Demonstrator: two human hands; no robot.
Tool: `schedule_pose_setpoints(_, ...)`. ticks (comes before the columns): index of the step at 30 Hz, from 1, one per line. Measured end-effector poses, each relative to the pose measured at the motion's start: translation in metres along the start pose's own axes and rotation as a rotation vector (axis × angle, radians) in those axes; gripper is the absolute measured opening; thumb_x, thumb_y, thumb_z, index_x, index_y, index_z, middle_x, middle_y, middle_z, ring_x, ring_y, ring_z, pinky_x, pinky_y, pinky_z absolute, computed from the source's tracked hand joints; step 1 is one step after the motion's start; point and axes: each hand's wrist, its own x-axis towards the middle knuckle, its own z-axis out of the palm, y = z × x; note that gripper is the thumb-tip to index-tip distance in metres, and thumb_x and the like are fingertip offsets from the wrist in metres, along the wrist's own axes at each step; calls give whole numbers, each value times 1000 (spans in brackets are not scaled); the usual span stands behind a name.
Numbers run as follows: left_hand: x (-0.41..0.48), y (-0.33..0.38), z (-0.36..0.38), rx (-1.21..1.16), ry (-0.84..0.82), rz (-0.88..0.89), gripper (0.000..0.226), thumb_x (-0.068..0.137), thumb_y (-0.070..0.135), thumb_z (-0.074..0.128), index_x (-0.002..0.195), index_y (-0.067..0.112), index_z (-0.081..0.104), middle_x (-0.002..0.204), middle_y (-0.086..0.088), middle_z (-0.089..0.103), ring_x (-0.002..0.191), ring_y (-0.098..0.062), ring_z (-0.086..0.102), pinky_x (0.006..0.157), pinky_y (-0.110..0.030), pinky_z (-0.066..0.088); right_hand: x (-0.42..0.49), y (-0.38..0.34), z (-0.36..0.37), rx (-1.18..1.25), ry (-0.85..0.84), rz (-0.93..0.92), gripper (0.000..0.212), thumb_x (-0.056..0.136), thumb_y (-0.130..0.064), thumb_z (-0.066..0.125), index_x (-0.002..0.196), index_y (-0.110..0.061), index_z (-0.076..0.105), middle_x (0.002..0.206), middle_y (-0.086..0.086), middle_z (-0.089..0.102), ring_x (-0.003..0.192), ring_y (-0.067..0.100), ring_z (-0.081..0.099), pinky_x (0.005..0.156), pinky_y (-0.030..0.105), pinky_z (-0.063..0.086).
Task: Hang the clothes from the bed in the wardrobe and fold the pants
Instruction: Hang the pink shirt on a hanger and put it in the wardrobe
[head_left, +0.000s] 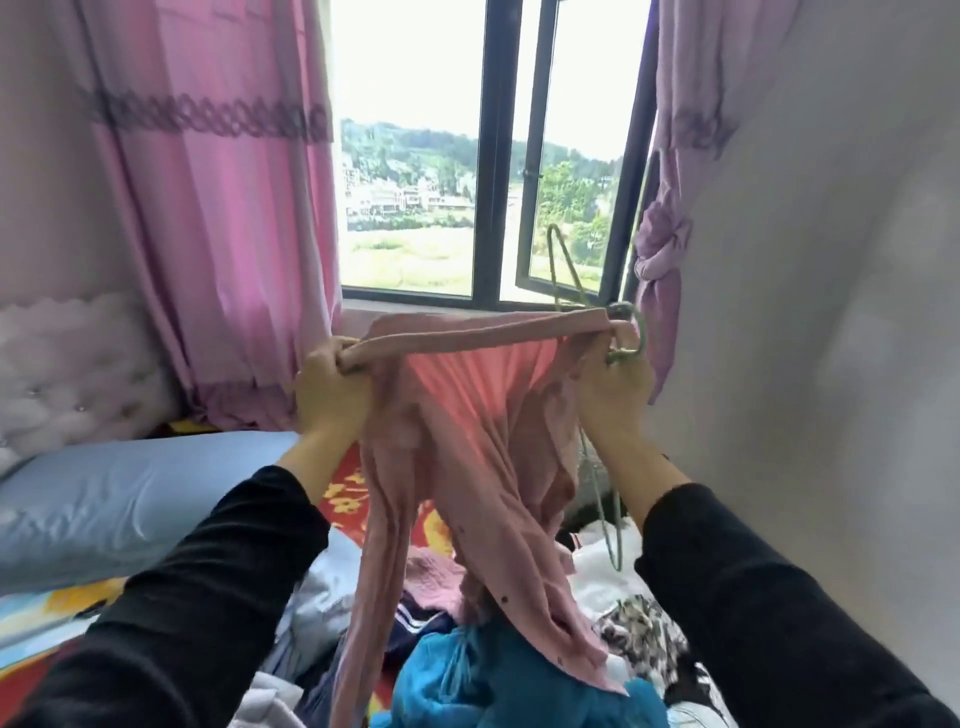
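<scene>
**A:** Risk check. What is threatening this step?

**B:** The pink garment (467, 415) is hanging at mid-frame, its band being stretched between both hands. The green hanger (623, 356) is poking up above the band and trailing below it on the right. My judgement: the wire could be snagging the cloth, or the loose ends, which are reaching the clothes pile (467, 675) on the bed (353, 499) at the bottom of the frame, could be dragging other pieces along.

**A:** Hand pose?

**B:** The left hand (332, 387) is gripping the band's left end, fingers curled over it, forearm rising from lower left. The right hand (615, 387) is holding the band's right end together with the hanger's green loop — forearm rising from lower right.
</scene>
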Motion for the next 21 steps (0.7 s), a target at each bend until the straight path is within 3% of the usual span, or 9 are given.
schedule_pose_setpoints(2,-14,-12,3,-220,-200,-283,11,90,10,61,88,14,71,71,0,63,49,-7,56,44,-16,42,-6,16,-8,-141,-135,-49,31,100,-22,39,118,-12,62,79,11,64,75,30,61,67,37,47)
schedule_pose_setpoints(5,-29,-29,-2,-96,-367,-444,8,83,27,71,76,21,73,47,5,57,33,-8,47,35,-13,33,-21,56,-21,-313,-268,16,29,101,-26,40,105,-11,64,91,16,69,86,36,64,66,34,41)
schedule_pose_setpoints(7,-30,-32,-7,-37,-588,-447,13,78,32,73,83,21,75,61,-1,66,55,-15,58,49,-21,42,-27,76,-29,-351,-287,110,26,99,-24,41,94,-10,62,93,18,68,88,38,63,66,33,36)
schedule_pose_setpoints(10,-31,-25,-12,-56,-860,-522,32,67,42,76,93,23,76,95,-14,73,80,-27,64,78,-45,52,-29,91,-36,-312,-355,248,26,94,-19,48,71,-13,56,75,11,62,79,33,59,66,32,35)
schedule_pose_setpoints(12,-35,-24,-9,-35,-816,-553,30,70,39,76,91,18,77,99,-19,72,82,-29,66,86,-51,51,-32,94,-41,-291,-409,326,29,89,-20,53,60,-15,52,64,3,56,71,27,53,67,33,39)
schedule_pose_setpoints(15,-49,-32,-3,-16,-739,-604,23,83,34,69,96,15,74,93,-16,74,82,-32,70,84,-51,52,-42,93,-45,-205,-448,412,27,83,-22,55,56,-17,50,51,-3,51,56,19,48,59,31,40)
schedule_pose_setpoints(19,-67,-49,-3,-59,-664,-645,21,90,31,64,97,12,71,76,-5,74,65,-22,69,67,-33,54,-55,90,-47,206,-462,535,18,87,-15,61,68,-15,61,39,-11,36,35,7,31,35,19,25)
schedule_pose_setpoints(21,-71,-57,-7,-54,-581,-671,19,92,32,61,96,15,70,76,-4,73,63,-20,69,56,-26,52,-62,88,-45,419,-527,637,11,88,-10,59,79,-11,66,41,-11,31,33,4,24,32,14,18)
